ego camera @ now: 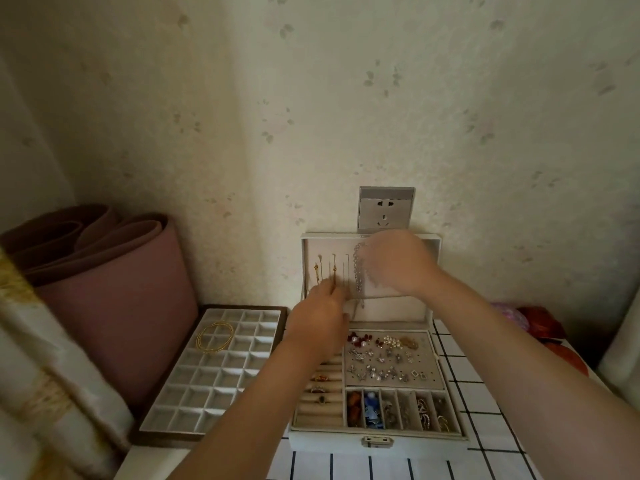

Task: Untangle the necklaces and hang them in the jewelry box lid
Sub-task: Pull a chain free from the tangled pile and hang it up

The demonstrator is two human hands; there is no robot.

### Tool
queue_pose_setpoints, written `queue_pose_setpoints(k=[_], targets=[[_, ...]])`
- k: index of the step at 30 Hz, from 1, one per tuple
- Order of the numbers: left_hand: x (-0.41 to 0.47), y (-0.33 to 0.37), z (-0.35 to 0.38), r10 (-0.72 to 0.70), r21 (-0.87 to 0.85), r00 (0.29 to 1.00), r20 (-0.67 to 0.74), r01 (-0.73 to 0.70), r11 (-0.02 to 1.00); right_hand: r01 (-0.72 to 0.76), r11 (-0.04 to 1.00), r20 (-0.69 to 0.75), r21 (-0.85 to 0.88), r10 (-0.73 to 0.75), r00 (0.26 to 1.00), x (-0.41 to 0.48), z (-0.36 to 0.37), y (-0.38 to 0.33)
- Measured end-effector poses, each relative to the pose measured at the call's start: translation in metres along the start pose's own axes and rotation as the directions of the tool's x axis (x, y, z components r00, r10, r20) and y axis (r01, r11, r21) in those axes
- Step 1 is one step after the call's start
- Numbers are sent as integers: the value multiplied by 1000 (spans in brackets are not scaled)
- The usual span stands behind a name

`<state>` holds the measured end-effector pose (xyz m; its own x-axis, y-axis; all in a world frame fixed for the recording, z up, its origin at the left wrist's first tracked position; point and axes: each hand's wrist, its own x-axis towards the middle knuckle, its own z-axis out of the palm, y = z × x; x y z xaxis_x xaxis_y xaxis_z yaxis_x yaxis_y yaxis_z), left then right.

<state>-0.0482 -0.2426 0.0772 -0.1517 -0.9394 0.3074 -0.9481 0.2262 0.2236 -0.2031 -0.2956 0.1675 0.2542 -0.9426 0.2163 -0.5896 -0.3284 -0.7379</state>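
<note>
Two forearms (519, 341) enter from the lower edge and converge over the open jewelry box (329, 443), which stands on a grid-patterned tabletop (485, 410). Right hand (398, 266): raised inside the jewelry box lid (329, 236), fingers curled round the upper end of the silver necklace (357, 275), level with the hook row; motion blur hides the exact finger placement. Left hand (318, 317): lower, at the lid's bottom edge, fingertips reaching the lower ends of the thin chains; whether it pinches one cannot be determined. Silver necklace: hangs vertically against the lid lining, just left of the right hand, its tail reaching the lid's lower edge. Appearance: chunky, bright links, thicker than the neighbouring gold necklace (334, 271), which hangs straight from its own hook. Handling, as assessed: light, fully limp, prone to kinking and to snagging adjacent chains; the links are probably fragile under a sharp pull. Recommended hold: pinch near the clasp end to seat it on a hook, and steady the free end with the other hand. Left of the box, a divided tray (173, 403) holds a gold bangle (214, 336).
</note>
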Motion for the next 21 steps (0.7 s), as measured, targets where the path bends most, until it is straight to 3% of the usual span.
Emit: queue_pose_setpoints(k=[4, 9, 13, 15, 21], targets=[[4, 3, -5, 18, 63, 1000, 0, -18, 998, 60, 986, 0, -155, -61, 998, -3, 10, 10], [5, 1, -9, 20, 76, 1000, -3, -19, 997, 128, 941, 130, -312, -91, 987, -13, 28, 35], [5, -1, -10, 19, 87, 1000, 20, -21, 996, 191, 880, 71, -434, -178, 981, -22, 32, 36], [6, -1, -10, 24, 86, 999, 25, -26, 996, 210, 843, 117, -495, -174, 978, -28, 36, 35], [6, -2, -12, 37, 133, 999, 39, -42, 990, 117, 923, 168, -367, -58, 984, -20, 43, 49]])
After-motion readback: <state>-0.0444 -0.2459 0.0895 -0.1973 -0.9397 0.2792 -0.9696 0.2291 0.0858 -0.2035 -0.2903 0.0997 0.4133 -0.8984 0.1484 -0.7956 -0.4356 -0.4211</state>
